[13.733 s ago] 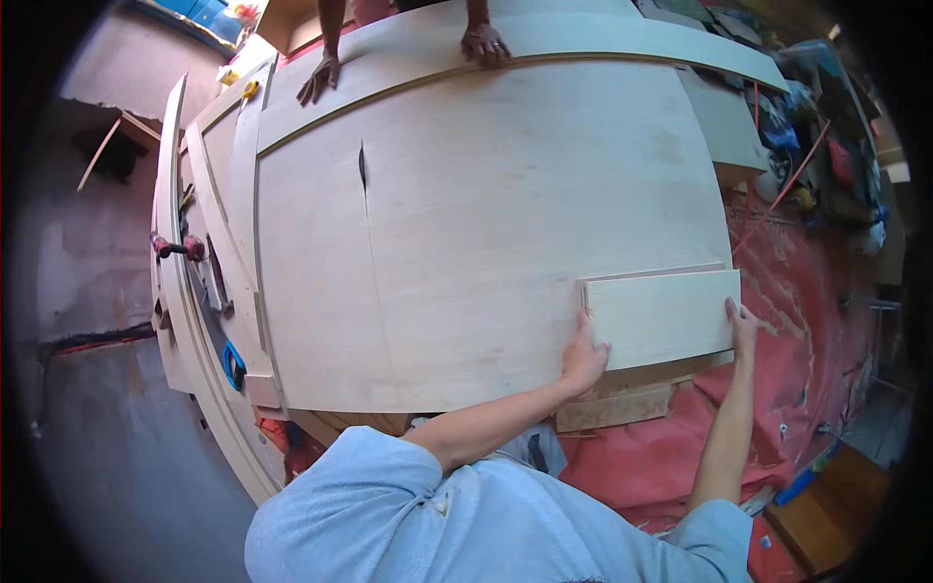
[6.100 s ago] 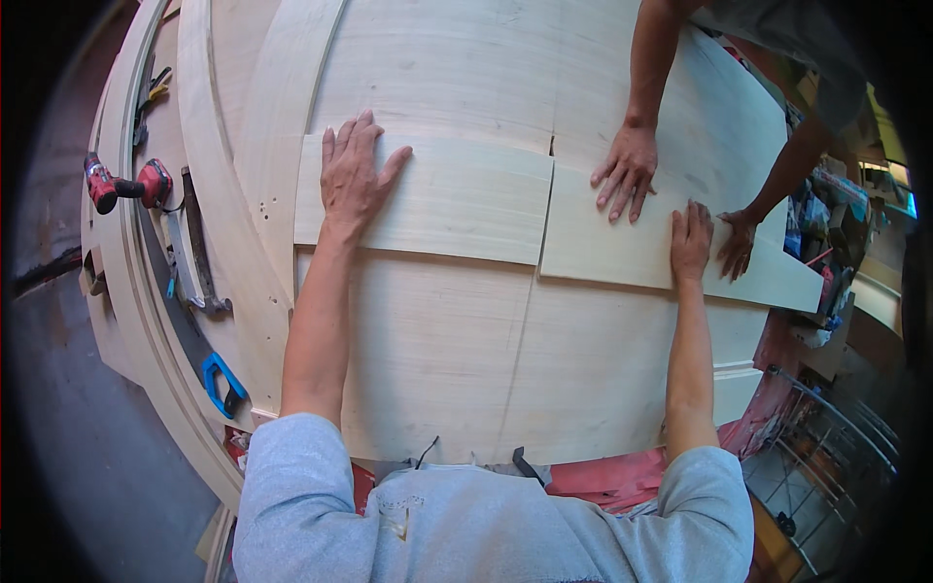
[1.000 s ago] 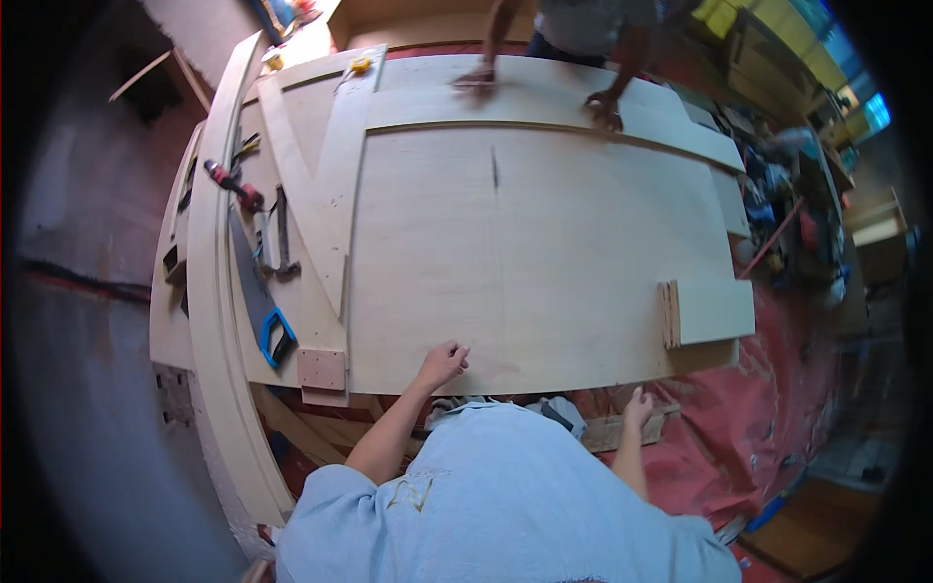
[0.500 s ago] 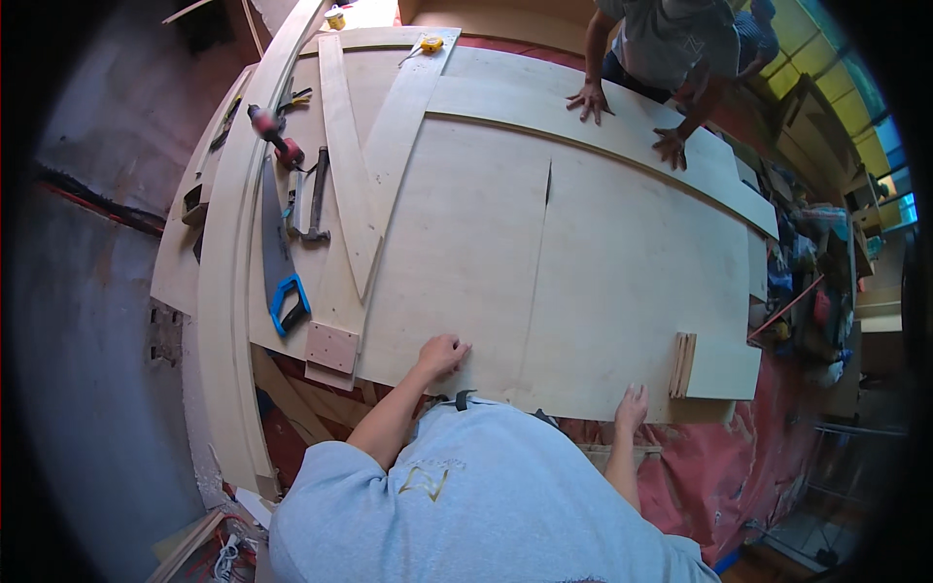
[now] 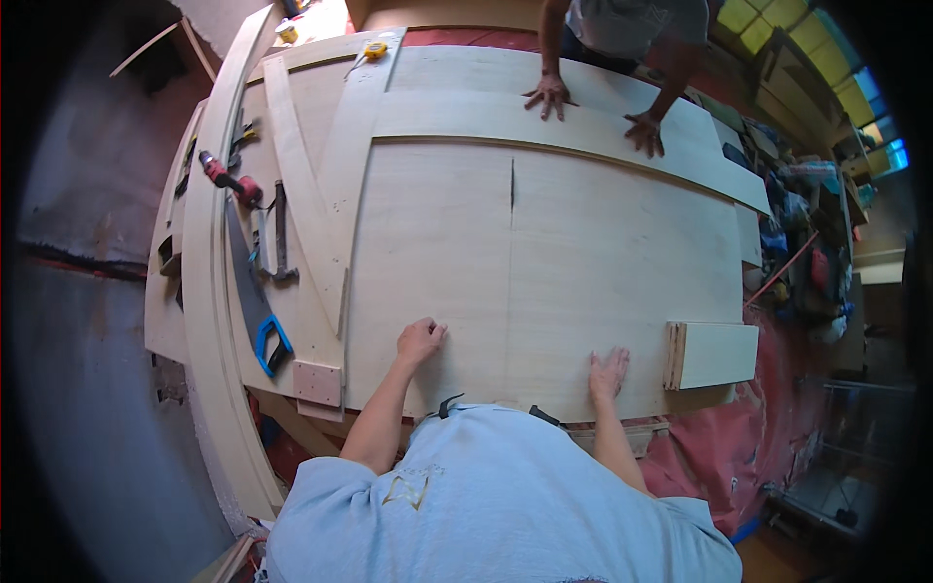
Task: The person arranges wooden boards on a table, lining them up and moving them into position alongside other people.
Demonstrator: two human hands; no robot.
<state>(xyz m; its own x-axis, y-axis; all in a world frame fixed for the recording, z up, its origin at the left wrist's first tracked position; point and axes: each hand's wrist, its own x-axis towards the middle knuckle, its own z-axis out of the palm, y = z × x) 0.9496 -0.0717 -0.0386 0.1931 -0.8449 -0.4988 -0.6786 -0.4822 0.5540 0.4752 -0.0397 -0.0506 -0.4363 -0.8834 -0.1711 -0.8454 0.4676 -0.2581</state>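
A broad pale plywood panel [image 5: 437,243] lies in front of me, with a seam and a dark slit running down its middle. My left hand [image 5: 421,338] rests on its near part, fingers curled in; whether anything is inside them cannot be made out. Farther right, my right hand [image 5: 609,371] lies on the panel near its front edge, fingers stretched out and holding nothing. Across the panel, a co-worker's two hands [image 5: 551,95] press spread on a long board [image 5: 457,115]. Beside my right hand sits a short stack of wood pieces [image 5: 714,354].
At left lie a handsaw [image 5: 274,342] with a blue handle, a claw hammer [image 5: 281,233], a red drill [image 5: 233,182] and long boards [image 5: 209,253]. A yellow tape measure [image 5: 375,51] sits at the far left corner. Clutter [image 5: 797,204] fills the right side.
My right hand has come forward from the panel's front edge and now lies flatter on it. My left hand stays curled on the panel. The whole view has shifted a little.
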